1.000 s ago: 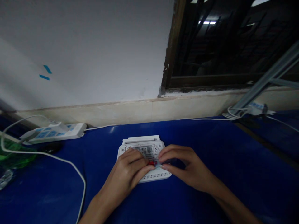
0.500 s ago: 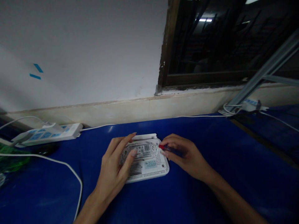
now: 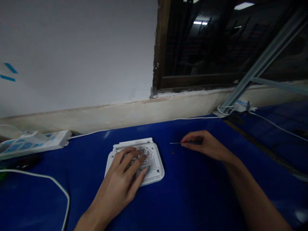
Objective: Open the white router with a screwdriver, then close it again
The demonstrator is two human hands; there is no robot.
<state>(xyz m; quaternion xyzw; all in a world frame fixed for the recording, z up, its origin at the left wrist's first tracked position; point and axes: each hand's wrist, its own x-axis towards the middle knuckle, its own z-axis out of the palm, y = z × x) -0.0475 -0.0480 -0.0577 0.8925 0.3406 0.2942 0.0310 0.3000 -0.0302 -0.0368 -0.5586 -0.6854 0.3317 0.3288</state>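
A white perforated device casing (image 3: 156, 176) lies flat on the blue table, with round corner holes and a raised bar along its far edge. My left hand (image 3: 126, 171) rests on top of it, fingers spread over its middle and covering much of the label. To the right of the casing, my right hand (image 3: 201, 144) pinches a screwdriver, whose thin metal shaft (image 3: 175, 143) points left above the table. Several tiny dark screws (image 3: 172, 151) lie just below the shaft, between the casing and my right hand.
At the left stands a white power strip (image 3: 36, 142) with a plug in it, and a white cable (image 3: 60, 189) curves in front. A metal frame leg (image 3: 237, 89) and another socket block (image 3: 242, 106) are at the back right.
My right hand has moved right, off the casing, with the screwdriver, and the small screws now show. My left hand lies flatter across the casing. The view has shifted right.
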